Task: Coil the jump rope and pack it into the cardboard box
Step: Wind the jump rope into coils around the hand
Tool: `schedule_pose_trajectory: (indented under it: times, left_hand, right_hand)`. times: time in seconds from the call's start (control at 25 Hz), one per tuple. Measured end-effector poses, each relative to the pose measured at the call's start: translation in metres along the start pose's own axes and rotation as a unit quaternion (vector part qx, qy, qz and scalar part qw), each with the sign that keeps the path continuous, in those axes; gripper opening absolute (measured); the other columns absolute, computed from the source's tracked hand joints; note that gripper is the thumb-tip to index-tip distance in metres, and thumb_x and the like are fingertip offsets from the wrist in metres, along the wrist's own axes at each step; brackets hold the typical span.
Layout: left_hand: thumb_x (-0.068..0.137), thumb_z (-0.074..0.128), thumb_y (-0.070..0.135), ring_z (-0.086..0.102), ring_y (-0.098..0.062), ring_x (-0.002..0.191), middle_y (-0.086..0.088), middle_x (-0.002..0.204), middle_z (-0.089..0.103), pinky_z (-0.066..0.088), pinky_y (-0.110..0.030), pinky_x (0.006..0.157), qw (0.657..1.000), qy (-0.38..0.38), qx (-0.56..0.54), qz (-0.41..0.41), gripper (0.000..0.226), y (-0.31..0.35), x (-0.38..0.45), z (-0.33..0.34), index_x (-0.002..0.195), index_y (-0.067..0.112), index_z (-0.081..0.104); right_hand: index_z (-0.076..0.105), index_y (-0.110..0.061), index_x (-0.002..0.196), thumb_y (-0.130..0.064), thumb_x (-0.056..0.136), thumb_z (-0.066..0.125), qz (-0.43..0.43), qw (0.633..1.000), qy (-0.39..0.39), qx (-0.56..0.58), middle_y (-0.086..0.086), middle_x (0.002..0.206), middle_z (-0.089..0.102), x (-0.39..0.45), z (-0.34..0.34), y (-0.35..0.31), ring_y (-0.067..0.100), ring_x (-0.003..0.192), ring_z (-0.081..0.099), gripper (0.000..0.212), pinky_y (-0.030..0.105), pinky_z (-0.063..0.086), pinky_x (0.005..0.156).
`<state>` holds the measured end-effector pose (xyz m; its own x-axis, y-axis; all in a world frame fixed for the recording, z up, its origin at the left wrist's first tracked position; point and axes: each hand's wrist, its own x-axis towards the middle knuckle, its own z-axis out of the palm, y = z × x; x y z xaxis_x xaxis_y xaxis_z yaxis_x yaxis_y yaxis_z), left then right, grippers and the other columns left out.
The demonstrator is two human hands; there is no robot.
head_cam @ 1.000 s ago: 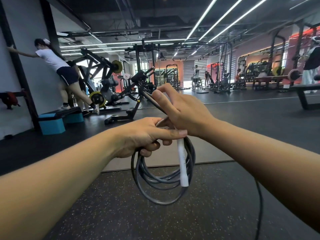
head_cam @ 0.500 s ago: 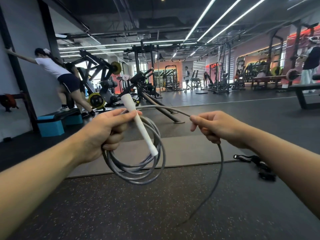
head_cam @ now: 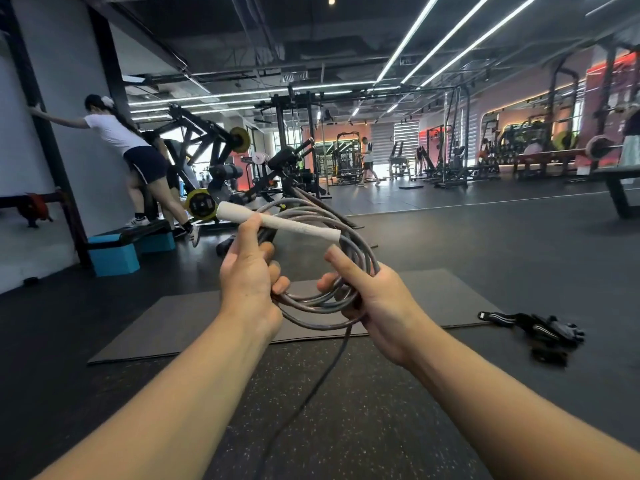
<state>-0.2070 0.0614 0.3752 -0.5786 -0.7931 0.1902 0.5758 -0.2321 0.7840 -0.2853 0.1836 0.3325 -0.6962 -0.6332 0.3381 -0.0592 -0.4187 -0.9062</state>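
Head view: jump rope (head_cam: 322,271) coil is clamped by left hand (head_cam: 247,278) w/ white handle (head_cam: 277,224), right hand (head_cam: 367,299) closed on loops. Loose tail (head_cam: 311,382) should be fed in evenly; box not visible.
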Motion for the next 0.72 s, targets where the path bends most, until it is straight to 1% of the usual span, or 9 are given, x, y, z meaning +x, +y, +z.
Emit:
schedule_pose_trajectory:
  times: [0.08,0.2,0.28,0.36,0.44,0.48,0.56,0.6,0.72]
  left_hand:
    - [0.091,0.066,0.043,0.034,-0.005,0.041,0.008,0.071,0.058,0.03,-0.02,0.036,0.999,0.015,0.009,-0.03,0.023,-0.006,0.0,-0.007,0.1,0.022,0.064]
    - [0.089,0.069,0.039,0.055,-0.009,0.05,0.002,0.08,0.066,0.052,-0.028,0.045,0.995,-0.013,0.004,-0.094,0.03,-0.007,0.0,-0.02,0.108,0.015,0.065]
    - [0.085,0.075,0.035,0.068,-0.018,0.075,-0.005,0.101,0.07,0.062,-0.041,0.062,0.992,-0.027,0.025,-0.119,0.045,-0.006,0.005,-0.031,0.121,0.012,0.061]
    - [0.076,0.085,0.035,0.06,-0.03,0.117,-0.011,0.142,0.054,0.053,-0.056,0.095,0.984,0.006,0.163,-0.066,0.089,0.0,0.008,-0.046,0.15,0.024,0.036]
    - [0.072,0.088,0.036,0.037,-0.028,0.144,-0.004,0.162,0.032,0.032,-0.053,0.114,0.91,-0.061,0.399,0.094,0.112,0.014,0.003,-0.05,0.157,0.037,0.015]
    - [0.071,0.088,0.038,0.031,-0.021,0.146,0.003,0.164,0.029,0.029,-0.049,0.115,0.834,-0.143,0.505,0.17,0.112,0.023,0.0,-0.044,0.157,0.042,0.015]
    - [0.071,0.086,0.045,0.04,-0.01,0.138,0.014,0.158,0.039,0.034,-0.035,0.109,0.686,-0.313,0.627,0.197,0.102,0.038,-0.001,-0.019,0.153,0.046,0.025]
    - [0.072,0.086,0.043,0.052,-0.009,0.128,0.014,0.148,0.053,0.04,-0.031,0.104,0.653,-0.372,0.638,0.167,0.088,0.043,0.001,-0.004,0.146,0.043,0.039]
    - [0.076,0.087,0.024,0.075,-0.021,0.089,-0.005,0.093,0.078,0.059,-0.034,0.082,0.686,-0.443,0.575,0.047,0.035,0.05,0.018,0.022,0.106,0.016,0.071]
  right_hand:
    - [0.064,-0.019,0.09,-0.049,0.09,0.067,-0.011,0.999,0.035,-0.032,-0.004,0.056,0.059,0.003,0.003,-0.004,0.012,0.053,0.041,0.031,0.025,0.026,0.049]
    - [0.053,-0.021,0.083,-0.048,0.096,0.06,-0.014,0.998,0.015,-0.064,-0.009,0.054,0.039,0.009,-0.001,-0.016,0.009,0.05,0.03,0.031,0.028,0.02,0.049]
    - [0.05,-0.016,0.088,-0.042,0.099,0.059,-0.021,0.994,-0.02,-0.103,-0.009,0.056,0.035,0.011,-0.006,-0.026,0.007,0.048,0.029,0.03,0.023,0.021,0.046]
    - [0.047,-0.013,0.086,-0.036,0.101,0.058,-0.029,0.981,-0.059,-0.182,-0.008,0.054,0.033,0.012,-0.011,-0.038,0.004,0.044,0.029,0.029,0.017,0.023,0.043]
    - [0.047,-0.013,0.082,-0.036,0.1,0.058,-0.031,0.952,-0.103,-0.285,-0.007,0.053,0.035,0.013,-0.016,-0.051,0.003,0.042,0.03,0.032,0.014,0.025,0.042]
    - [0.048,-0.013,0.08,-0.036,0.1,0.059,-0.029,0.935,-0.131,-0.328,-0.006,0.054,0.038,0.015,-0.016,-0.057,0.002,0.042,0.032,0.032,0.013,0.028,0.043]
    - [0.053,-0.013,0.076,-0.034,0.1,0.06,-0.021,0.904,-0.184,-0.384,-0.005,0.054,0.044,0.02,-0.012,-0.067,0.003,0.043,0.037,0.033,0.012,0.033,0.046]
    - [0.058,-0.01,0.077,-0.033,0.099,0.061,-0.012,0.896,-0.201,-0.397,-0.005,0.054,0.047,0.022,-0.009,-0.072,0.004,0.044,0.04,0.032,0.013,0.036,0.047]
    - [0.07,0.002,0.096,-0.039,0.094,0.067,-0.01,0.87,-0.213,-0.445,0.005,0.064,0.057,0.027,-0.002,-0.088,0.011,0.055,0.048,0.041,0.018,0.04,0.056]
